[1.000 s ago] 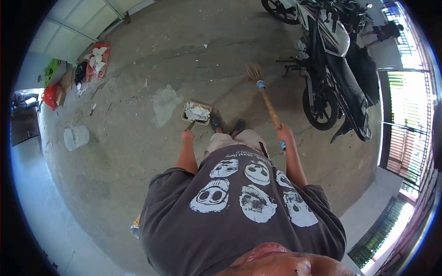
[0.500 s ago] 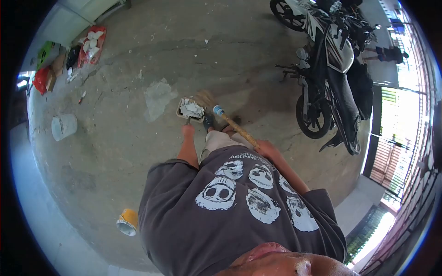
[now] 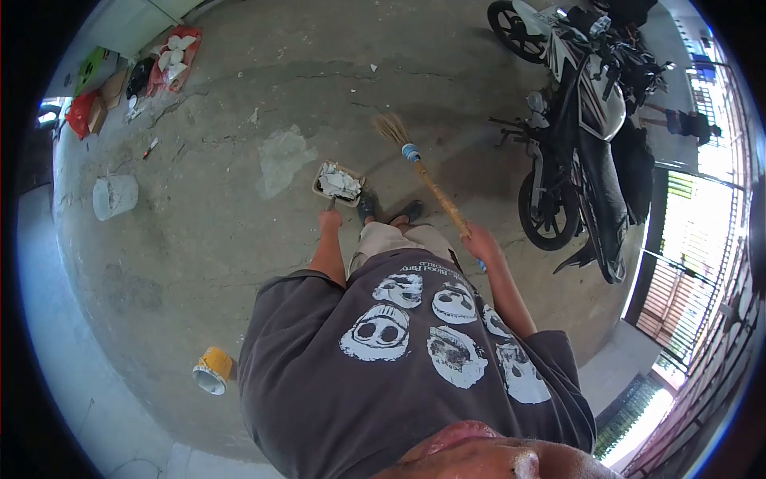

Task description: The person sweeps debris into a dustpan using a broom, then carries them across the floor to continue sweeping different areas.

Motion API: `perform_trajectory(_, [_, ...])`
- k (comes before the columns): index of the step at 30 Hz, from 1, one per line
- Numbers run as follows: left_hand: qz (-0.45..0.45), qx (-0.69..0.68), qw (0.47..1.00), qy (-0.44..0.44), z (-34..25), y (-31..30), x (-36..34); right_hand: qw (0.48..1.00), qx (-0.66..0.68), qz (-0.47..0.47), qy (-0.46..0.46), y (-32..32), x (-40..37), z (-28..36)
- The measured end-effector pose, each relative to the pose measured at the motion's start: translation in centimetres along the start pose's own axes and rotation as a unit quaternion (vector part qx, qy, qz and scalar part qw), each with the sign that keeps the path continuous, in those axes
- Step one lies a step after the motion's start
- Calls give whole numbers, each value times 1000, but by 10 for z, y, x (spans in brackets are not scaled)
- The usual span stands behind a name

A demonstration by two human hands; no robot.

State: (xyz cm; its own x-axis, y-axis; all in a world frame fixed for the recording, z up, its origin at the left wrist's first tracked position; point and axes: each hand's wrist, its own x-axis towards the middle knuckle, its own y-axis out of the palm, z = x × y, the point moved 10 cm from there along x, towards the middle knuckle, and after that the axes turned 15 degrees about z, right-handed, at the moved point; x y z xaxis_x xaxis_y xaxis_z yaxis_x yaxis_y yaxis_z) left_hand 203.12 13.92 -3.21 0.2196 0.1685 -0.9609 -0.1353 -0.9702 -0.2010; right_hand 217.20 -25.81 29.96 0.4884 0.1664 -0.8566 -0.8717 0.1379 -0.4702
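Observation:
My left hand (image 3: pixel 329 218) is closed around the short handle of a dustpan (image 3: pixel 325 169). White flakes and broken pieces of debris (image 3: pixel 341 184) are heaped in the pan, which is just ahead of my feet. In my right hand (image 3: pixel 481 240) is a broom (image 3: pixel 439 194) with a tan handle and a blue-and-white band. Its straw bristles (image 3: pixel 390 128) point forward, right of the dustpan and apart from it. A pale patch (image 3: pixel 285 158) marks the concrete floor left of the pan.
Motorcycles (image 3: pixel 594 152) stand on the right, with another person (image 3: pixel 692 125) beyond them. A white bucket (image 3: pixel 116 196) is at left, a yellow bucket (image 3: pixel 213 370) lower left. A red bag with white pieces (image 3: pixel 175 60) lies by the far-left wall. A barred gate (image 3: pixel 678 271) runs along the right.
The broom has moved forward and right, its bristles now away from the dustpan. My right hand has shifted slightly right and forward. The dustpan remains in my left hand.

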Motion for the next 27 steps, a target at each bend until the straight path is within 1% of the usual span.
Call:
perform_trajectory(1, [-2, -1, 1000, -2, 5, 1, 5, 999, -27, -24, -15, 2, 8, 9])
perform_trajectory(2, [34, 27, 998, 38, 5, 11, 18, 997, -53, -48, -29, 5, 14, 18])
perform_trajectory(3, [70, 55, 993, 76, 8, 24, 32, 997, -54, -46, -30, 13, 23, 20])
perform_trajectory(4, [70, 53, 993, 73, 25, 35, 54, 998, -59, -11, -11, 28, 32, 17])
perform_trajectory(5, [41, 91, 988, 120, 32, 42, 75, 998, -64, 24, 8, 40, 37, 12])
perform_trajectory(6, [11, 128, 978, 167, 26, 41, 69, 997, -66, 27, 6, 43, 34, 12])
perform_trajectory(7, [10, 126, 979, 163, 31, 41, 68, 994, -83, 63, -9, 54, 31, 14])
perform_trajectory(8, [5, 99, 988, 121, 29, 30, 45, 990, -101, 98, -24, 63, 26, 16])
perform_trajectory(9, [0, 71, 994, 79, 31, 23, 31, 989, -103, 101, -26, 63, 19, 12])
perform_trajectory(10, [0, 69, 995, 76, 37, 22, 29, 988, -106, 98, -63, 62, 6, 12])
perform_trajectory(11, [-18, 36, 998, 57, 47, 16, 30, 984, -108, 95, -100, 58, -4, 15])
perform_trajectory(12, [-35, 3, 999, 37, 58, 9, 30, 984, -109, 98, -102, 48, -14, 21])
perform_trajectory(13, [-37, 2, 999, 35, 59, 6, 25, 990, -22, 137, -33, 37, -26, 16])
perform_trajectory(14, [-35, -21, 998, 41, 58, 1, 13, 982, 64, 175, 36, 38, -35, 6])
perform_trajectory(15, [-33, -44, 997, 49, 54, -4, -1, 981, 64, 179, 34, 42, -37, 0])
perform_trajectory(17, [-51, -38, 997, 41, 43, -14, -32, 990, 78, 112, 17, 28, -38, -15])
perform_trajectory(18, [-67, -32, 996, 38, 43, -18, -38, 990, 77, 114, 14, 28, -36, -20])
perform_trajectory(19, [-70, -34, 996, 37, 45, -20, -45, 995, 35, 94, -1, 22, -32, -22])
perform_trajectory(20, [-98, -23, 993, 60, 44, -24, -52, 997, -6, 73, -16, 17, -30, -20])
perform_trajectory(21, [-125, -11, 989, 82, 43, -28, -59, 997, -6, 75, -18, 17, -27, -22])
perform_trajectory(23, [-129, -16, 988, 80, 51, -26, -68, 996, -85, -20, -25, 1, -24, -18])
perform_trajectory(24, [-132, -23, 988, 81, 56, -25, -71, 996, -83, -19, -26, -2, -23, -10])
perform_trajectory(26, [-133, -15, 988, 79, 66, -22, -76, 997, -72, 10, 38, -3, -19, -6])
perform_trajectory(27, [-133, -10, 988, 81, 70, -21, -75, 997, -72, 10, 37, 0, -18, 0])
